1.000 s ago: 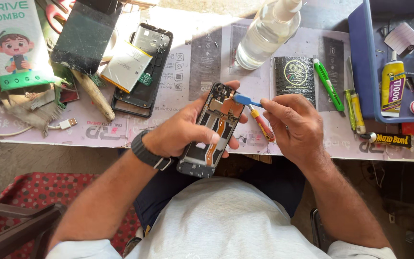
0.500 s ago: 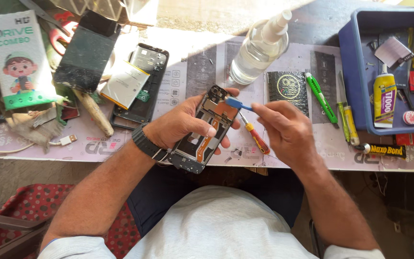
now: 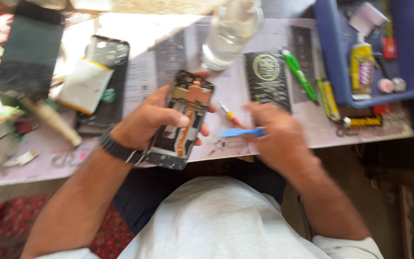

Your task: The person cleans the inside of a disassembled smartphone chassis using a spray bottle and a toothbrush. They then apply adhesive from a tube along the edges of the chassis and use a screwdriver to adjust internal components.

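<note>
— Two hands over the table edge. Left hand?
— Fingers wrapped around an opened black phone frame with an orange flex strip, held tilted above the pale worktable; dark wristband behind it.
— Right hand?
— Blurred; fingers pinched on a flat blue plastic pry tool, tip pointing toward the frame, just apart from it.
— Nearby?
— Small red-and-yellow screwdriver lying between the hands; clear plastic bottle beyond; blue plastic tray far right

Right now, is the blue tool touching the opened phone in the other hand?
Apart. The head view shows the blue tool in the right hand with bare table visible between its tip and the opened phone held by the left hand.
</note>
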